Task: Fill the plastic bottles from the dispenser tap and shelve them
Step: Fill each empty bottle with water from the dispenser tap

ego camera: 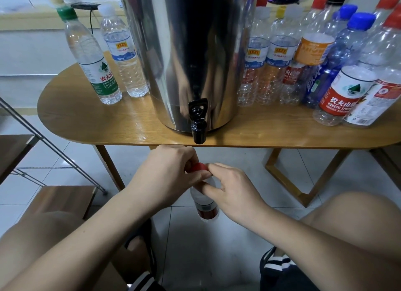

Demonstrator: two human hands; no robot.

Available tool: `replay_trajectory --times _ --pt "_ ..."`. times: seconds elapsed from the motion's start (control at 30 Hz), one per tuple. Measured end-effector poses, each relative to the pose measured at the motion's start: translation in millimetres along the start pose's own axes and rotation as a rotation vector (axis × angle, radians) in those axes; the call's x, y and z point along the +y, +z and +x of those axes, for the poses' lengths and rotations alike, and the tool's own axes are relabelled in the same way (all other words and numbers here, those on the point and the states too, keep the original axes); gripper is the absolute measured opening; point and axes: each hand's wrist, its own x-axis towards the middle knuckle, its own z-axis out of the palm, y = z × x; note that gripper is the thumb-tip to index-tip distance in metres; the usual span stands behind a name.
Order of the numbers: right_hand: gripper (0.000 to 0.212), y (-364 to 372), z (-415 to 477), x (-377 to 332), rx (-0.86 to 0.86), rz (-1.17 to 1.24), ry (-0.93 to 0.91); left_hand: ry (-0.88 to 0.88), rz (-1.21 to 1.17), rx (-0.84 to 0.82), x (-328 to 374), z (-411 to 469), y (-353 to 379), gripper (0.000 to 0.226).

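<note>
Left hand (pixel 168 171) pinches the red cap (pixel 198 167); right hand (pixel 233 191) grips the bottle (pixel 205 201) neck.

View: one head-worn wide-angle camera.
Facing: forward and down across the table's (pixel 86 121) near edge.
Nearness: close to the tap (pixel 199 128).

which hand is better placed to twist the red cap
Left, probably: the left hand pinches the red cap, while the right hand grips the bottle just below it, steadying it.
</note>
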Motion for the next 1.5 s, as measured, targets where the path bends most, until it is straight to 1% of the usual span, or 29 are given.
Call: replay_trajectory --times 0.07,0.13,0.27,0.37,0.43,0.5,0.6,0.7,0.8,0.87,0.93,1.07,1.13,1.2,1.27,1.37,1.43,1.5 --pt "0.039 0 0 0 0.018 0.014 0.012 0.052 0.019 -0.026 4 0 -4 0.022" --pt "0.037 0 0 1 0.020 0.034 0.028 0.105 0.040 -0.067 4 0 -6 0.019" --pt "0.034 0 -1 2 0.023 0.045 0.040 0.168 0.017 -0.109 0 -1 -4 0.028" --pt "0.021 -1 2 3 0.012 0.032 0.039 0.159 -0.012 -0.072 -4 -1 -5 0.025" --pt "0.018 -1 2 3 -0.010 0.004 0.026 0.129 -0.020 -0.037 -7 -1 -6 0.038" --pt "0.019 1 2 2 -0.010 0.005 0.012 0.127 -0.013 -0.012 -8 0 -6 0.044" --pt "0.020 2 2 2 0.001 0.029 0.011 0.152 -0.023 0.002 -5 -2 -3 0.034" --pt "0.015 0 1 2 0.021 0.063 0.004 0.165 -0.053 0.012 -2 -3 -3 0.023" --pt "0.015 -3 -1 1 0.035 0.085 -0.012 0.198 -0.134 -0.020 -1 -3 -6 0.018" --pt "0.023 -5 -1 2 0.032 0.096 -0.026 0.220 -0.183 -0.044 -3 -3 -7 0.020" --pt "0.027 -8 -1 4 0.028 0.084 -0.043 0.204 -0.209 -0.027 -5 -4 -6 0.022" --pt "0.023 -16 1 3 0.052 0.036 -0.077 0.107 -0.370 0.013 -10 -6 -4 0.027" --pt "0.021 -20 1 2 0.079 0.044 -0.079 0.074 -0.443 -0.008 -14 -8 0 0.029" --pt "0.024 -23 2 2 0.092 0.051 -0.075 0.035 -0.469 -0.058 -22 -10 8 0.029" --pt "0.023 -26 2 3 0.104 0.062 -0.072 -0.006 -0.463 -0.149 -29 -13 17 0.038" --pt "0.018 -31 1 -1 0.122 0.101 -0.068 -0.001 -0.393 -0.268 -31 -17 30 0.066" --pt "0.019 -33 0 -5 0.136 0.126 -0.072 0.006 -0.384 -0.267 -23 -20 41 0.072" --pt "0.021 -34 -1 -7 0.141 0.147 -0.075 -0.010 -0.414 -0.216 -17 -21 51 0.068"
